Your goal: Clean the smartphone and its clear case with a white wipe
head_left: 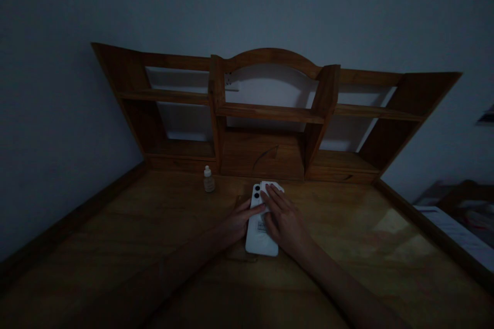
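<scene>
A white phone (261, 244) lies back up on the wooden desk, its dark camera lenses at the upper left corner. My left hand (240, 222) is at its left edge, with fingers reaching over the back and gripping the side. My right hand (283, 216) presses on a small white piece (264, 184), perhaps a cloth or paper, against the phone's upper right part. Its fingers are close together, and they hide much of that piece. A printed label (261, 226) shows on the phone between the hands.
A small bottle with a white cap (209, 183) stands left of the phone. Behind it, a wooden shelf unit (270, 113) runs along the desk's back. Raised edges border the desk (173, 216). Papers (455, 229) lie beyond the right edge.
</scene>
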